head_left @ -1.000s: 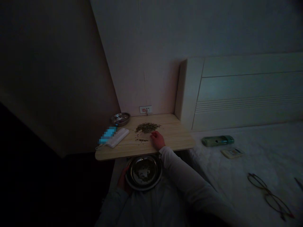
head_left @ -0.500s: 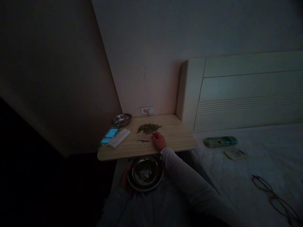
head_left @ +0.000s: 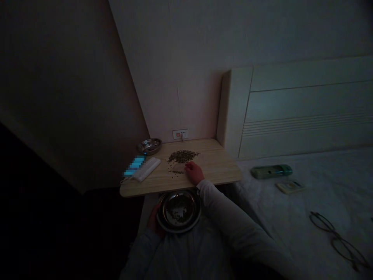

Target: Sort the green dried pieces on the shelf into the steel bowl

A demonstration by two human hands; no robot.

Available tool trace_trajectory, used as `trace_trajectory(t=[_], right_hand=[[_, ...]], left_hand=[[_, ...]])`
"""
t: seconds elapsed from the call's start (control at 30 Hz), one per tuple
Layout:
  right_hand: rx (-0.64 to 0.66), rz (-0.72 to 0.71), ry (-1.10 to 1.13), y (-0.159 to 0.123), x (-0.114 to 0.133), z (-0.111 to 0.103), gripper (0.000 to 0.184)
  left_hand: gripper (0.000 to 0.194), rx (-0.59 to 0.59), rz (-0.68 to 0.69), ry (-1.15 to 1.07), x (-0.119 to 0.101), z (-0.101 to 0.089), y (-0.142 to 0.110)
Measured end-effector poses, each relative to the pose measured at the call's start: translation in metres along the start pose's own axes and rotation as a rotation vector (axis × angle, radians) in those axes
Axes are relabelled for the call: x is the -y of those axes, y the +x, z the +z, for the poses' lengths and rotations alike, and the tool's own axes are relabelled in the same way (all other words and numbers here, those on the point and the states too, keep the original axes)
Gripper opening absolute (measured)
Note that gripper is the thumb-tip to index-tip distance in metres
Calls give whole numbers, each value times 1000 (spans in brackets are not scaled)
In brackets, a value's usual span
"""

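My left hand [head_left: 155, 222] is closed on the left rim of a round metal bowl [head_left: 192, 222], low in front of the wooden tabletop. Small dark greenish grains [head_left: 178, 212] lie in the bowl. Over the tabletop, my right hand [head_left: 194, 172] is curled with thumb and fingers together. It is at the near right side of a spread of similar grains [head_left: 183, 156]. A faint pale patch [head_left: 178, 167] shows beside its fingertips; I cannot tell whether it is a thin sheet that I hold. A few loose grains lie just in front of the patch.
On the tabletop [head_left: 218, 171] are a second metal bowl [head_left: 149, 146], a blurred-out blue screen [head_left: 134, 166] and a white power strip [head_left: 147, 169]. A wall socket [head_left: 180, 134] is behind. The bed [head_left: 279, 217] at right bears a green bottle-like case [head_left: 271, 171], a small pale pack [head_left: 289, 187] and a cord [head_left: 335, 235].
My right hand has moved slightly left and up, staying by the grains. My left hand and the bowl keep nearly the same place. The view has shifted a little.
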State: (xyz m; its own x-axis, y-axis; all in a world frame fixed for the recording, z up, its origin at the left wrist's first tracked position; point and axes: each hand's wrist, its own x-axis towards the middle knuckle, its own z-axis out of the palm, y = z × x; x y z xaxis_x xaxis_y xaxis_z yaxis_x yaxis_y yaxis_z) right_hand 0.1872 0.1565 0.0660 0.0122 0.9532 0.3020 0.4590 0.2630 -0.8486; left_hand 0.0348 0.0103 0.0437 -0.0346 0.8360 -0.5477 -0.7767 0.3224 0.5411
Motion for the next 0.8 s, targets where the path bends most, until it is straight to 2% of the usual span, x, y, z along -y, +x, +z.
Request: trace_trajectory(t=[0.2,0.5,0.8], right_hand=[[3,16,62,2,-2,0,15],[-1,-5,-12,0,3,-1,19],[5,11,16,1,3,-3,18]], left_hand=[[21,5,-17,42,0,1,-1],[18,34,-46,-20,-1,-4,5],[20,87,-60,-27,-3,4,-6]])
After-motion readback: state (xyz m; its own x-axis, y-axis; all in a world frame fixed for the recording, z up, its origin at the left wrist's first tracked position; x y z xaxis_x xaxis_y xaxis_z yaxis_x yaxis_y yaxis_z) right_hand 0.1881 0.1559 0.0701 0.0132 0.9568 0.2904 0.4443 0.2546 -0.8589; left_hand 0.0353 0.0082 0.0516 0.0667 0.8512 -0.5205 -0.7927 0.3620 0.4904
